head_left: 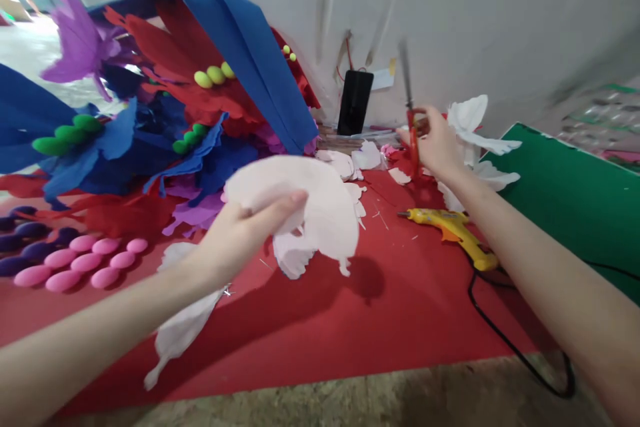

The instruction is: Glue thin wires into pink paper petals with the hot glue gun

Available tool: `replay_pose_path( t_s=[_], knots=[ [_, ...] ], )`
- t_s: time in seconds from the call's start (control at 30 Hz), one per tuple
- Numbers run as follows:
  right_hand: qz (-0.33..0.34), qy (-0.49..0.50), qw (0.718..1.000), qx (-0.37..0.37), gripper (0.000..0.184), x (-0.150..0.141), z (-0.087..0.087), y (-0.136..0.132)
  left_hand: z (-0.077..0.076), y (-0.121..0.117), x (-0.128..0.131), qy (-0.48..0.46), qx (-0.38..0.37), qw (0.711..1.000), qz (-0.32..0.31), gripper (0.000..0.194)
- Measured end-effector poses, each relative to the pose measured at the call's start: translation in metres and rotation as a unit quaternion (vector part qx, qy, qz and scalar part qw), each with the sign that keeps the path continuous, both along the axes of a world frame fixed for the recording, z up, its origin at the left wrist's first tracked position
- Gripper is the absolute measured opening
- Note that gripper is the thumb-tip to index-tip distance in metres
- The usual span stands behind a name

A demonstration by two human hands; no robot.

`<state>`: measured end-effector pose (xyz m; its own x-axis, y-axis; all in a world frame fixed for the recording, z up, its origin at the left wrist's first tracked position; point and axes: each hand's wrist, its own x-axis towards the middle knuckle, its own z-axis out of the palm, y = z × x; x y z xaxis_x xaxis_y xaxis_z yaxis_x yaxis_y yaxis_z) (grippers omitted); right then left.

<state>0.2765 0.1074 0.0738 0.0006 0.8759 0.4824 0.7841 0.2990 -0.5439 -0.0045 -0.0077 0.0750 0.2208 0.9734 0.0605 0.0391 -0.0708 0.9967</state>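
Observation:
My left hand (245, 233) grips a white wing-shaped cutout (327, 203), thumb on top, above the red tabletop. Beneath it lies another pale scalloped cutout (293, 255). Near my left forearm rests a white butterfly-shaped piece (187, 323), partly covered by the arm. My right hand (433, 140) is closed on red-handled scissors (413, 140), held upright with the blades pointing up and smeared by motion. A yellow glue gun (453, 230) lies below my right wrist. Just behind that hand is a folded white butterfly shape (475, 123).
Blue, red and purple butterfly shapes (185, 80) pile up at the left. Pink ovals (83, 263) and dark purple ovals lie in rows. A black phone (355, 102) leans at the wall. A black cord (505, 340) loops at the right, by a green board (565, 193).

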Motion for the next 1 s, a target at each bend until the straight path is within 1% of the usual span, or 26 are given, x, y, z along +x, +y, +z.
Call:
replay_pose_path(
  t_s=[0.07, 0.1, 0.13, 0.23, 0.27, 0.3, 0.33, 0.37, 0.4, 0.43, 0.5, 0.57, 0.63, 0.8, 0.9, 1.0],
  knots=[
    [0.048, 0.083, 0.995, -0.018, 0.036, -0.011, 0.004, -0.019, 0.008, 0.012, 0.001, -0.048, 0.034, 0.998, -0.005, 0.014],
    [0.076, 0.123, 0.989, -0.028, 0.034, -0.018, 0.003, -0.03, 0.011, 0.018, 0.002, -0.075, 0.04, 0.996, -0.012, 0.011],
    [0.103, 0.158, 0.981, -0.038, 0.031, -0.025, 0.002, -0.041, 0.013, 0.024, 0.003, -0.095, 0.056, 0.994, -0.009, 0.013],
    [0.193, 0.221, 0.951, -0.101, 0.029, -0.044, -0.004, -0.079, 0.011, 0.038, 0.007, -0.117, 0.058, 0.991, -0.014, 0.018],
    [0.225, 0.244, 0.934, -0.132, 0.029, -0.049, -0.006, -0.092, 0.009, 0.042, 0.008, -0.122, 0.056, 0.991, -0.012, 0.019],
    [0.282, 0.312, 0.883, -0.208, 0.034, -0.053, -0.008, -0.105, 0.007, 0.044, 0.008, -0.127, 0.053, 0.991, -0.009, 0.019],
    [0.32, 0.358, 0.835, -0.268, 0.036, -0.056, -0.009, -0.116, 0.004, 0.046, 0.008, -0.131, 0.048, 0.99, -0.004, 0.019],
    [0.336, 0.374, 0.8, -0.326, 0.034, -0.058, -0.01, -0.127, 0.002, 0.048, 0.008, -0.135, 0.043, 0.99, 0.001, 0.018],
    [0.345, 0.397, 0.771, -0.359, 0.031, -0.058, -0.011, -0.136, 0.0, 0.049, 0.008, -0.139, 0.038, 0.99, 0.005, 0.018],
    [0.35, 0.404, 0.751, -0.388, 0.028, -0.059, -0.011, -0.143, -0.001, 0.05, 0.008, -0.143, 0.033, 0.989, 0.009, 0.018],
    [0.364, 0.409, 0.723, -0.422, 0.026, -0.058, -0.012, -0.151, -0.002, 0.052, 0.007, -0.154, 0.025, 0.988, 0.016, 0.018],
    [0.378, 0.406, 0.705, -0.442, 0.027, -0.056, -0.014, -0.154, -0.002, 0.054, 0.006, -0.167, 0.019, 0.985, 0.027, 0.018],
    [0.383, 0.408, 0.693, -0.455, 0.027, -0.054, -0.018, -0.153, -0.001, 0.055, 0.005, -0.176, 0.013, 0.984, 0.036, 0.02],
    [0.404, 0.423, 0.675, -0.449, 0.027, -0.051, -0.031, -0.148, -0.002, 0.056, 0.005, -0.182, 0.0, 0.983, 0.034, 0.025],
    [0.405, 0.424, 0.662, -0.466, 0.027, -0.052, -0.033, -0.148, -0.006, 0.053, 0.009, -0.17, -0.002, 0.985, 0.023, 0.025],
    [0.397, 0.427, 0.665, -0.468, 0.027, -0.052, -0.032, -0.15, -0.008, 0.049, 0.012, -0.161, 0.002, 0.987, 0.006, 0.024]
  ],
)
